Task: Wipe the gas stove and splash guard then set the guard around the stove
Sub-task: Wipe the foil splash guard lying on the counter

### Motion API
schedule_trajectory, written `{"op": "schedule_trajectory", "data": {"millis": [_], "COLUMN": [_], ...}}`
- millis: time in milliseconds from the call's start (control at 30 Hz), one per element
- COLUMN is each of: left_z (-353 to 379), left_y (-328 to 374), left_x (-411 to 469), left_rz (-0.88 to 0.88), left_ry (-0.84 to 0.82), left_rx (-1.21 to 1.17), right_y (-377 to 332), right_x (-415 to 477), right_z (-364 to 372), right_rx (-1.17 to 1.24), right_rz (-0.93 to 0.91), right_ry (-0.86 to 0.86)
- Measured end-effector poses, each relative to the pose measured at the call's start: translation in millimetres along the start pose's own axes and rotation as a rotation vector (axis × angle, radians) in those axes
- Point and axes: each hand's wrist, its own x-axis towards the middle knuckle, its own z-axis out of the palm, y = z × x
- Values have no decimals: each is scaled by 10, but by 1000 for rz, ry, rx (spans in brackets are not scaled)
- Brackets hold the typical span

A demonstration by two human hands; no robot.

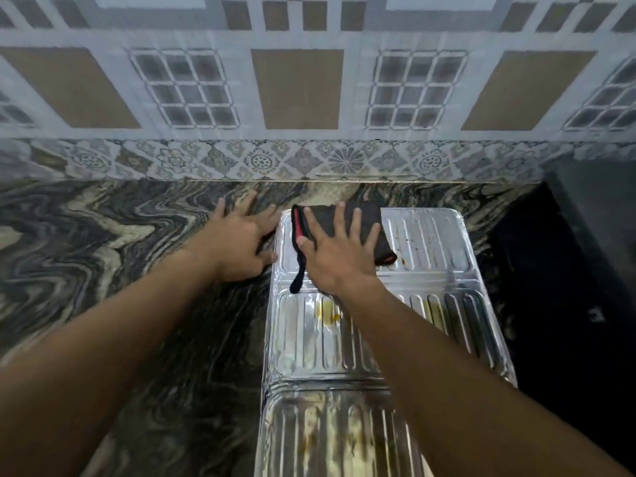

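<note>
A shiny ribbed foil splash guard lies unfolded flat on the marbled counter, running from near the wall toward me, with yellow-brown stains on its middle and near panels. A folded dark cloth with a red edge lies on the guard's far panel. My right hand presses flat on the cloth with fingers spread. My left hand rests flat on the counter, its thumb and fingertips against the guard's far left edge. The gas stove is not in view.
The dark swirled stone counter spreads to the left of the guard. A patterned tiled wall rises right behind it. To the right of the guard lies a dark, shadowed area whose contents I cannot make out.
</note>
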Motion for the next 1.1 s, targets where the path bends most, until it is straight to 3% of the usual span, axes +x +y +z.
{"op": "schedule_trajectory", "data": {"millis": [400, 633, 767, 967, 1100], "left_z": [260, 347, 382, 393, 409], "left_y": [48, 87, 58, 53, 44], "left_x": [-15, -59, -56, -49, -39], "left_rz": [98, 104, 101, 102, 102], "left_ry": [14, 63, 77, 81, 78], "left_rx": [55, -44, -53, -36, -29], "right_y": [184, 125, 133, 454, 750], "right_x": [-30, 16, 14, -110, -156], "right_z": [-130, -196, -61, -56, -128], "right_rx": [-16, 141, -7, -38, -75], "right_rz": [13, 114, 58, -93, -62], "right_ry": [-90, -12, -30, 24, 30]}}
